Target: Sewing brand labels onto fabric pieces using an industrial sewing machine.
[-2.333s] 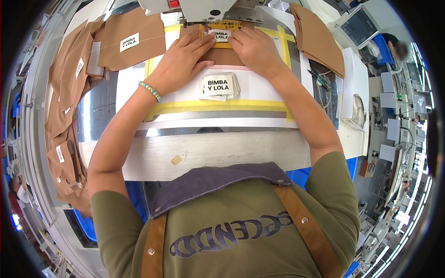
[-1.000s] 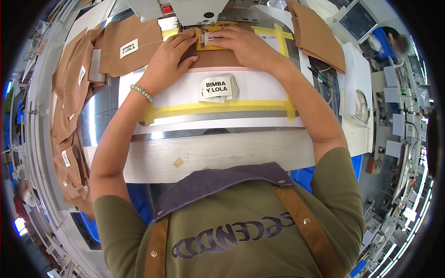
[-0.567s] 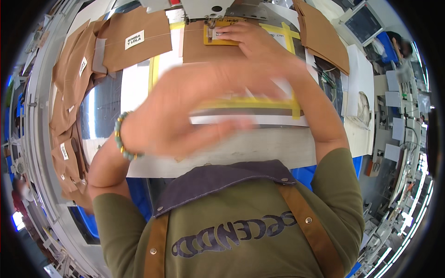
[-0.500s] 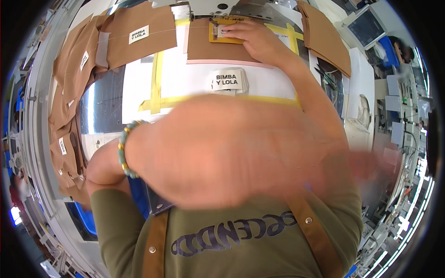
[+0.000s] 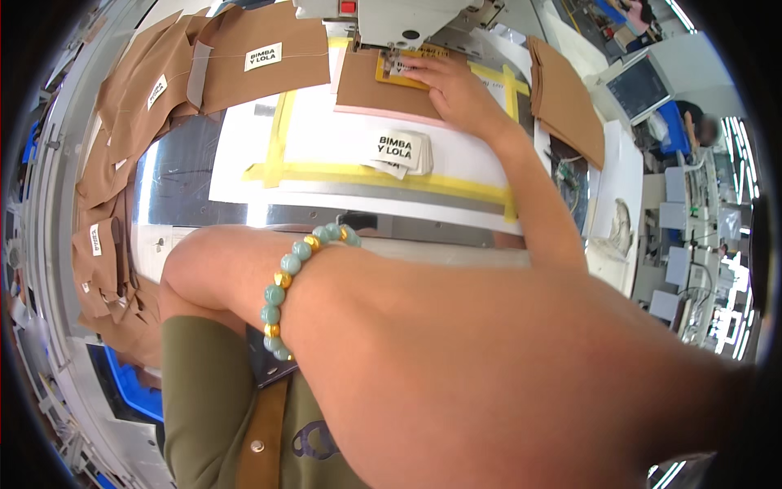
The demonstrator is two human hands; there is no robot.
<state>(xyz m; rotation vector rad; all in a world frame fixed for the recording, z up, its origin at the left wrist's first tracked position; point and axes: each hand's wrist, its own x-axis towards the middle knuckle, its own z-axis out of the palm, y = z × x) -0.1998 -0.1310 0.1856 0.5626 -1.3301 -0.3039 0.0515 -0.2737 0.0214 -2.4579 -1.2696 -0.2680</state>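
Head view: I log the right hand [image 5: 466, 99] with fingers outstretched, laid over the yellow frame [image 5: 399, 81] rather than wrapped round it. Frame sits on a brown panel [image 5: 368, 91] with a pale pink lower edge, beneath the sewing machine [image 5: 407, 18]. Left hand [image 5: 521, 350] fills the foreground near the lens; its fingers run into shadow, so I cannot tell its opening or hold. Label stack [image 5: 394, 148] lies on white sheeting [image 5: 322, 155], just below the panel.
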